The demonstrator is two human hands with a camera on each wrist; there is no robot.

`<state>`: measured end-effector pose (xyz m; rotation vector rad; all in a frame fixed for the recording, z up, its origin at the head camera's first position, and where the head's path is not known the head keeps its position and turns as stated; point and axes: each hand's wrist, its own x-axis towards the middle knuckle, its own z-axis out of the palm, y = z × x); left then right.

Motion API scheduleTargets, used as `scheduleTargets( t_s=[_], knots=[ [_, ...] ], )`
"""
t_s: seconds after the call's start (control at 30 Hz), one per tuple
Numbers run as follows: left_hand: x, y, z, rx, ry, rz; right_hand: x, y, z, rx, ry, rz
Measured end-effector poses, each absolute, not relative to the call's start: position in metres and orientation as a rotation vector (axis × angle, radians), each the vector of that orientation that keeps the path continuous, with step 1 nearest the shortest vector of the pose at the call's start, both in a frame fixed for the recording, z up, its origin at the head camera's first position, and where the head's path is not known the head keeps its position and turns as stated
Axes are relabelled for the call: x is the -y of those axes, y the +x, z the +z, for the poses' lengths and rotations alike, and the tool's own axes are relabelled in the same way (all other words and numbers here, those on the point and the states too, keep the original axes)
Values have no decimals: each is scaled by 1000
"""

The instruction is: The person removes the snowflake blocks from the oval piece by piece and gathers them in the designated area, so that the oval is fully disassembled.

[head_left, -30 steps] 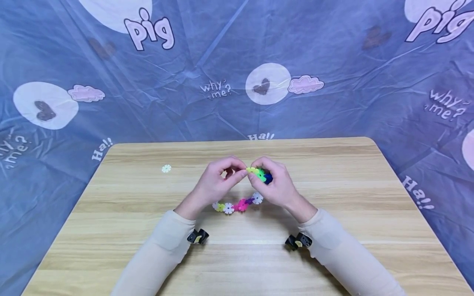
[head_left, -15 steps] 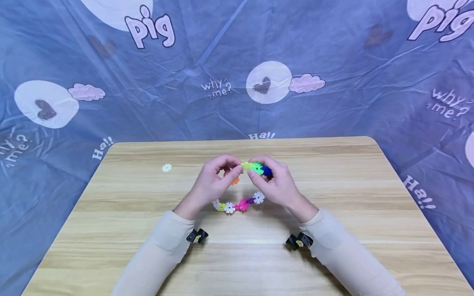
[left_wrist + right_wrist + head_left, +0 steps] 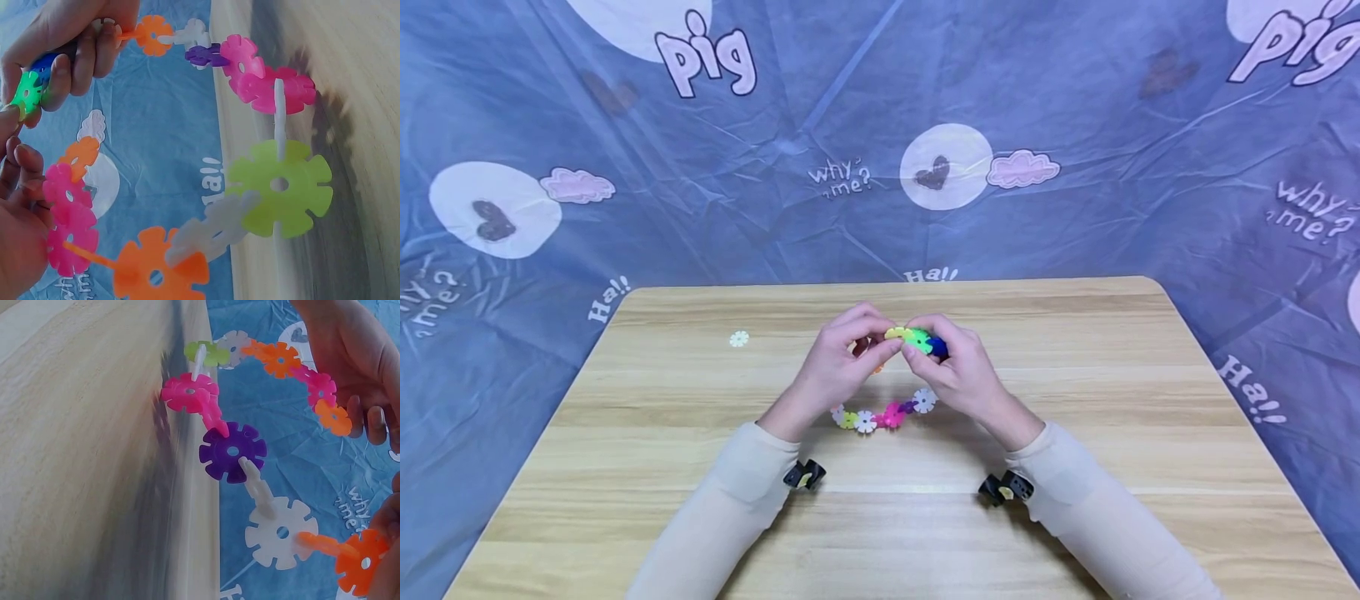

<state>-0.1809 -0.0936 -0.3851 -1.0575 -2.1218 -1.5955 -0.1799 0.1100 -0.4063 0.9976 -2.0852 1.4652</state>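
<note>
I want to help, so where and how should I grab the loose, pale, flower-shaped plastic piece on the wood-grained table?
I'd probably pinch two opposite petals of the pale, flower-shaped plastic piece, coming from above: it lies flat on the table, and nothing touches its rim.

The worktop [image 3: 625,458] has a light wood-grain surface and rounded far corners. One white flower-shaped disc [image 3: 739,339] lies flat at the far left. A chain of coloured discs [image 3: 892,414] dips toward the middle; surface contact cannot be determined.
</note>
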Motion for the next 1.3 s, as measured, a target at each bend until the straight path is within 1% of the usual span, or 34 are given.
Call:
scheduleTargets(
  t_s=[0.33,0.7,1.3],
  knots=[
    [94,-182,-382,2051,-1081,-1719,-109,-180,-403,2094,1008,1448],
    [94,-187,-384,2003,-1112,-1718,-107,-178,-400,2099,1020,1461],
    [90,-180,-386,2008,-1036,-1647,-111,-173,-395,2231,957,1406]
  ],
)
